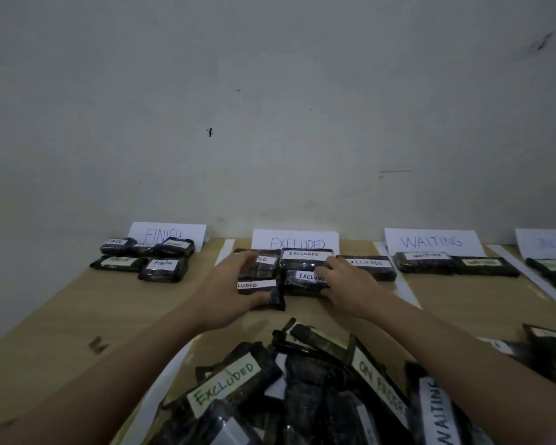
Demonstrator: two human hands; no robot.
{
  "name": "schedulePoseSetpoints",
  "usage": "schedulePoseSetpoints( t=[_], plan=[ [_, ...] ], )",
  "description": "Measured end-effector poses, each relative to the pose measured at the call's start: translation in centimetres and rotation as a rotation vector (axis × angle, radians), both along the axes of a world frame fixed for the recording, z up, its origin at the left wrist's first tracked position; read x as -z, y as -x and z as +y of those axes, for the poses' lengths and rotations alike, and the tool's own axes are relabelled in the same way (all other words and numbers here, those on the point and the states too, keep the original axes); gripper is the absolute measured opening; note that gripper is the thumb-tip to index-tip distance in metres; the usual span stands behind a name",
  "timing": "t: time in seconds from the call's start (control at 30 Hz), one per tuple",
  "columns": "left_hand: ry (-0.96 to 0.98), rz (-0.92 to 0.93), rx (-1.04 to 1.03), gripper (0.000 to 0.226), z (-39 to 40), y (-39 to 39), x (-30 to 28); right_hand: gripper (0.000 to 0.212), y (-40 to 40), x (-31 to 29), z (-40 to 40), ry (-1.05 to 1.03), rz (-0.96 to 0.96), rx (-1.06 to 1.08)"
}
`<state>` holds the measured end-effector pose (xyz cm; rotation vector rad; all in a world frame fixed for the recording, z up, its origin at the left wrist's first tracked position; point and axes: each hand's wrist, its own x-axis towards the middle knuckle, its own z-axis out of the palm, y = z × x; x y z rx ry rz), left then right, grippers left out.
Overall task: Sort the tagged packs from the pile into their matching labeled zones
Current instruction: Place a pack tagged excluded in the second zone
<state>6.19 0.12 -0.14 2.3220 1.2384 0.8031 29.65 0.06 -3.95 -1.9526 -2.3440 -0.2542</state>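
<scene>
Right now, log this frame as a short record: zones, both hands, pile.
zones: FINISH sign, EXCLUDED sign, WAITING sign, each with packs in front; a fourth sign at the right edge is unreadable
left hand: on EXCLUDED packs
right hand: on the same packs
pile: unsorted, near edge; EXCLUDED and WAITING tags visible
</scene>
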Motion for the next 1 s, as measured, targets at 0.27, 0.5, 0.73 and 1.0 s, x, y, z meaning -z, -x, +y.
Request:
schedulePoseSetpoints(
  t=[0.27,0.5,0.73,1.0],
  plan=[
    [0.019,0.047,0.051,0.066,-0.2,-0.2,1.1,0.048,-0.1,0.3,0.3,-0.039,-0.027,-0.035],
    [0.02,0.103,0.058,0.064,-1.1,-0.9,0.9,0.036,1.9,-3.5,-2.8,0.581,0.493,-0.138],
    [0.087,0.075,0.078,0.045,-2.2,-1.8,0.1,0.053,2.1,-4.0,-3.8,0.399,0.47,-0.108],
    [0.546,-0.547,0.015,0.025,-3.3,-3.0,-2.2,0.059,2.4,-5.9,-5.6,-0.315,0.615,-0.358]
  ],
)
